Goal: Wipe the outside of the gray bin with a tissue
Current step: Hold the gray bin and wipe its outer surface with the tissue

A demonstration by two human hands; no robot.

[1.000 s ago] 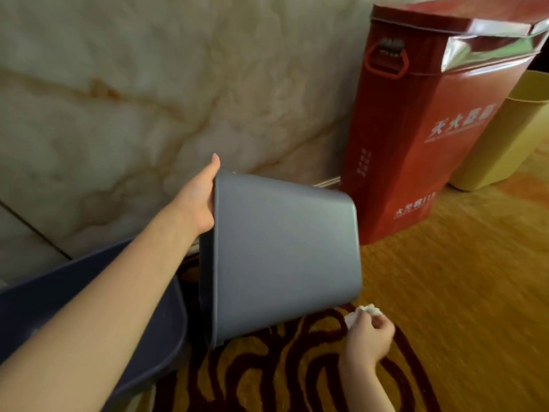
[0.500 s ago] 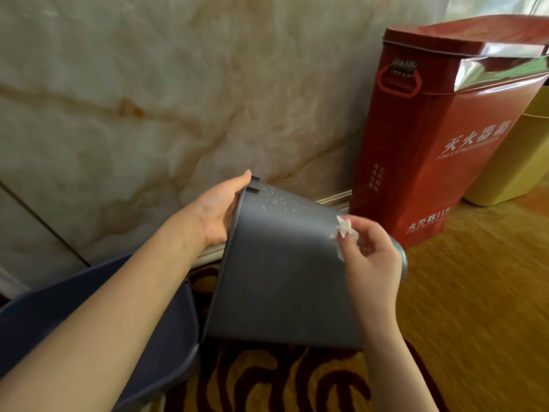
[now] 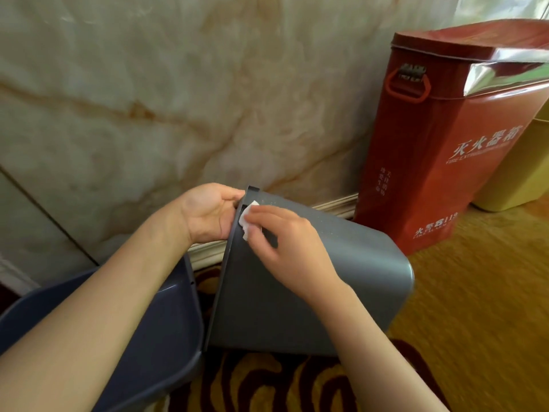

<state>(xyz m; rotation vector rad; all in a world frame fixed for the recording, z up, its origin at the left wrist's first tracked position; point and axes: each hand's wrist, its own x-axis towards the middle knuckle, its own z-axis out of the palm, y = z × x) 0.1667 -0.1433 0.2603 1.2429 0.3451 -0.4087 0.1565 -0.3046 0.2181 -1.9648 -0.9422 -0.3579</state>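
left hand (image 3: 208, 214) grips the rim of a tipped gray bin (image 3: 326, 292) while right hand (image 3: 285, 239) pinches a white tissue (image 3: 247, 220) against its outer wall near the rim.

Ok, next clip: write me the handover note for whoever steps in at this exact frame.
Left hand: grip on the rim of the gray plastic bin, holding it tipped on its side over the patterned carpet.
Right hand: pressing a small white tissue against the bin's outer wall, right by the rim.
Nearby: dark blue plastic tub to the left, red metal fire-extinguisher box by the marble wall.
Done: wiping has begun at the rim.
Left: small specks show on the upper wall; wipe the other sides and the base too.
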